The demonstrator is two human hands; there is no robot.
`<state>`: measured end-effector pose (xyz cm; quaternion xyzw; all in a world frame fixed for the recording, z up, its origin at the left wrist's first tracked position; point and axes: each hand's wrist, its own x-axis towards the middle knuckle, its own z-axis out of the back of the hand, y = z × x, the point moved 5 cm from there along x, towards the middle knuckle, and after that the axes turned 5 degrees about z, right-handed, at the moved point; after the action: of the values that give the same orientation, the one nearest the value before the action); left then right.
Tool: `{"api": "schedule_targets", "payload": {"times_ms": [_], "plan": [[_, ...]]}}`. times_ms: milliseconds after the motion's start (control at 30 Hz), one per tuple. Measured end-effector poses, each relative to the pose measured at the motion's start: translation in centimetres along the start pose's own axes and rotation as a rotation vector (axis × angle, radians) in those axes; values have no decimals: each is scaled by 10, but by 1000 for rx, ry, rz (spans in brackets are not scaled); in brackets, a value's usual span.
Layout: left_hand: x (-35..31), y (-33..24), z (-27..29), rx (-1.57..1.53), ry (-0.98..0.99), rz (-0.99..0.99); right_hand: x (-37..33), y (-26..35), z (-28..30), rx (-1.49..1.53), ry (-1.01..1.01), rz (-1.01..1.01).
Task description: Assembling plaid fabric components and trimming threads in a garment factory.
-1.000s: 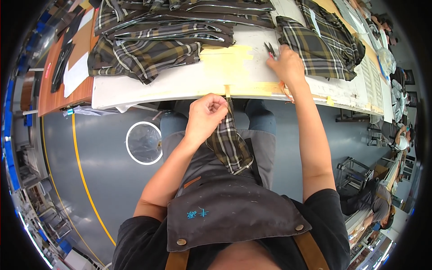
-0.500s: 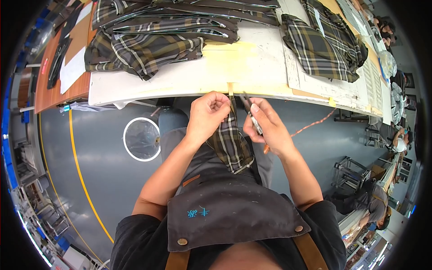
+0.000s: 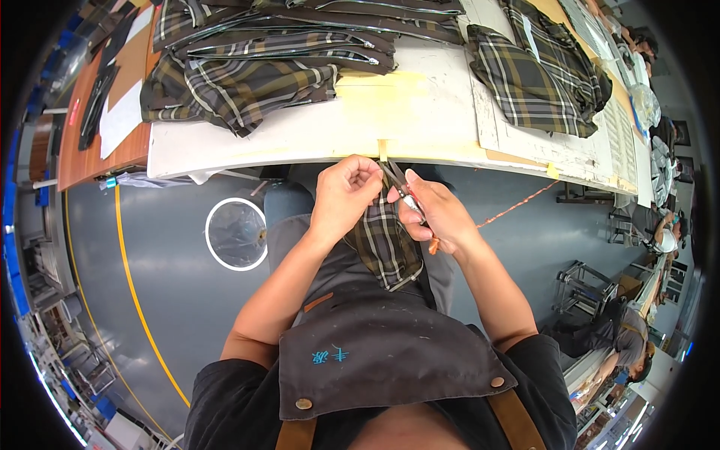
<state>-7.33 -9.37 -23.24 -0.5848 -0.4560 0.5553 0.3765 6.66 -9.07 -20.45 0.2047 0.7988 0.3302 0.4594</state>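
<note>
The plaid fabric piece (image 3: 385,251) hangs at the middle of the head view, over the person's lap, its narrow upper end at the table (image 3: 225,154) edge beside a yellow tape strip (image 3: 382,148). The left hand (image 3: 339,196), left of centre, has thumb and forefinger pressed together, apparently pinching the cloth's upper left edge; the exact fold is hidden. The right hand (image 3: 439,214), right of centre, is curled around small scissors (image 3: 406,196), with an orange cord (image 3: 517,205) stretching toward the right. Half a second ago the scissors are held just right of the cloth; now their blades lie across its upper end, near the left fingertips. That change suggests snipping is the step in hand, with both hands meeting at one spot; whether anything is cut, I cannot tell.
</note>
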Motion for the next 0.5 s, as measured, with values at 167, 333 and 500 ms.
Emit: {"api": "schedule_targets", "payload": {"times_ms": [167,333,500], "plan": [[0,2,-1,-15,0,2,9,2,0,94,-21,76],[0,3,-1,-92,20,22,11,61,33,-560,-536,466],[1,3,1,-99,-16,20,-3,94,21,-1361,-770,1117]]}}
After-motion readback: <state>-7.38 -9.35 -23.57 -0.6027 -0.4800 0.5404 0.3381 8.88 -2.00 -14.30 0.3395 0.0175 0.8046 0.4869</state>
